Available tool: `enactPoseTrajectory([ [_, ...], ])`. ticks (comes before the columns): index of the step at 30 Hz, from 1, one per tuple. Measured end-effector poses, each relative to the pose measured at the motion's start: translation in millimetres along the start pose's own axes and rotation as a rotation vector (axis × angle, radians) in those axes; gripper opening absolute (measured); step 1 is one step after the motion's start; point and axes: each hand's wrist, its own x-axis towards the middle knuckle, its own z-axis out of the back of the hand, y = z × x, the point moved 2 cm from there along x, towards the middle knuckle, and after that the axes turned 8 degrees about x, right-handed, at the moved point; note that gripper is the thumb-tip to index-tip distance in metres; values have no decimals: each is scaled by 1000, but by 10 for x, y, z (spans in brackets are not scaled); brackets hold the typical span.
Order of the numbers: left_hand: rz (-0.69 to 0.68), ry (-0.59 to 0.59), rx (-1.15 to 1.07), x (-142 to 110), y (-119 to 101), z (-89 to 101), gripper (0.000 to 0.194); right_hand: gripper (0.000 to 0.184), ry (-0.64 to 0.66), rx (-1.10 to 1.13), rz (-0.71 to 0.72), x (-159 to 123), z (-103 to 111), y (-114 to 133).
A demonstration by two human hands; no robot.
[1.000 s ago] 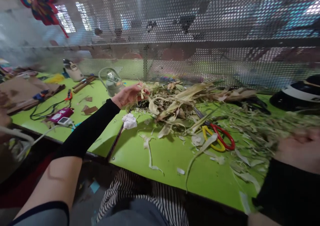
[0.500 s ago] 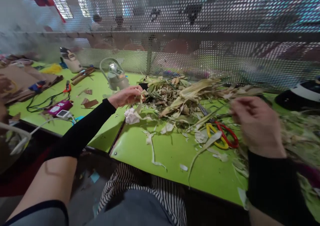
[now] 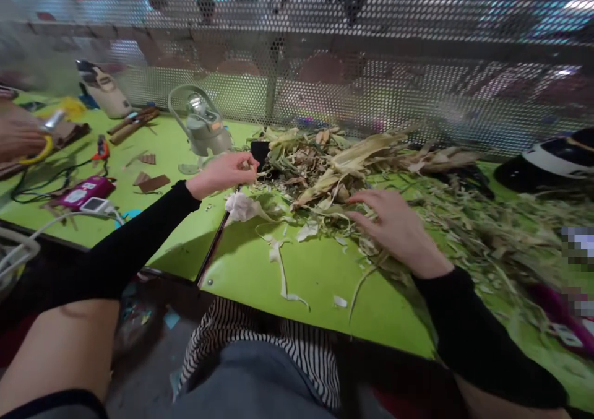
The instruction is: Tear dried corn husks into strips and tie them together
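My left hand (image 3: 228, 172) is closed in a pinch on a small pale piece of corn husk (image 3: 260, 175), at the left edge of a heap of dried corn husks (image 3: 346, 165). Below it lies a crumpled whitish bundle (image 3: 242, 207) with a husk strip trailing from it. My right hand (image 3: 394, 226) is open, its thumb and fingers apart, over the front of the heap; nothing shows between them. A long thin husk strip (image 3: 282, 273) lies on the green table (image 3: 269, 295). The red and yellow scissors seen earlier are hidden around my right hand.
A lidded bottle with a handle (image 3: 204, 128) stands behind my left hand. At left are a purple power bank (image 3: 86, 191), cables and another person's hand (image 3: 21, 134) with yellow-handled scissors (image 3: 44, 150). A perforated metal screen (image 3: 315, 91) closes the back. A black-and-white cap (image 3: 547, 162) sits right.
My right hand has moved left and its fingers have spread at the heap, covering the scissors. My left hand stays near the same place. The view has tilted down slightly.
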Motion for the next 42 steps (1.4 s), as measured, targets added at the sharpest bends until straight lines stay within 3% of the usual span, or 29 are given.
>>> enactPoseTrajectory([
  [2, -91, 72, 170, -56, -125, -142, 8, 27, 136, 70, 87, 83, -183, 71],
  [5, -193, 328, 194, -97, -210, -482, 13, 26, 222, 156, 133, 177, -383, 116],
  [10, -251, 508, 390, 7, -82, -1039, 13, 27, 135, 278, 88, 140, -443, 197],
  [13, -260, 511, 394, 56, -27, -1196, 15, 23, 25, 423, 5, 51, -367, 218],
  [16, -262, 497, 400, 33, -27, -1165, 16, 24, -150, 602, -95, -8, -308, 145],
  [21, -201, 437, 418, -105, 0, -830, 16, 37, -435, 915, -190, 1, -262, -57],
  [29, 37, 347, 456, -237, 257, -356, 19, 37, -759, 1241, -164, -47, 25, -123],
  [32, 63, 303, 372, -273, 197, -272, 23, 32, -655, 1210, -186, -64, 49, -61],
  [36, -37, 218, 307, -341, -95, -265, 14, 20, -425, 1096, -225, -104, -8, 56],
  [38, -120, 223, 168, -355, -241, -350, 12, 18, -363, 981, -208, -134, -20, 124],
  [42, -118, 339, -302, -294, -366, -671, 13, 19, -287, 834, -166, -177, -35, 282],
])
